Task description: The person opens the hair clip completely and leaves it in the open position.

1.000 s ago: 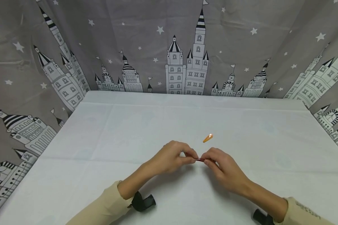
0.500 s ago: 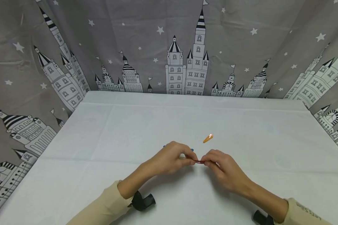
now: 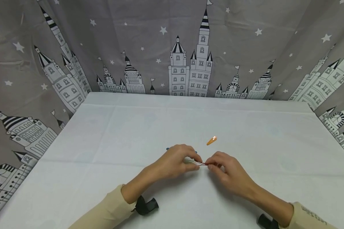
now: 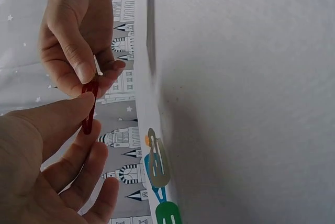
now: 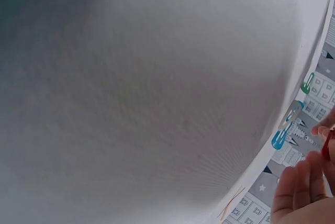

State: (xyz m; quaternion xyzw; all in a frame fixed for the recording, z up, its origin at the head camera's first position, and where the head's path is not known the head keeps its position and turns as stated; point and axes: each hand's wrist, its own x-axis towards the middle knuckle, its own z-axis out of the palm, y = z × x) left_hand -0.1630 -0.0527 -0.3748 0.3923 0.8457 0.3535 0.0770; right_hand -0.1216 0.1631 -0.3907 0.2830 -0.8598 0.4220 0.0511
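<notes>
A dark red snap hair clip point(image 3: 203, 163) is held between both hands, just above the white table. My right hand point(image 3: 229, 174) pinches one end between thumb and fingertips. My left hand point(image 3: 173, 162) has its thumb and index finger on the other end, where the clip's two thin arms stand apart. In the left wrist view the red hair clip point(image 4: 88, 110) stretches from the left thumb up to the right fingers. Behind the left hand lies a blue hair clip point(image 5: 278, 139), mostly hidden in the head view, with a grey hair clip point(image 4: 159, 161) overlapping it.
An orange hair clip point(image 3: 211, 140) lies on the white table point(image 3: 149, 124) beyond the hands. A green hair clip point(image 4: 167, 213) lies near the blue one. Behind the table hangs a grey curtain point(image 3: 143, 19) with castles and stars. Black wrist cameras point(image 3: 146, 206) sit under the forearms.
The red hair clip's arms, close together before, now spread apart at the left fingers. The left thumb and index finger have parted slightly. The blue hair clip shows more behind the left hand.
</notes>
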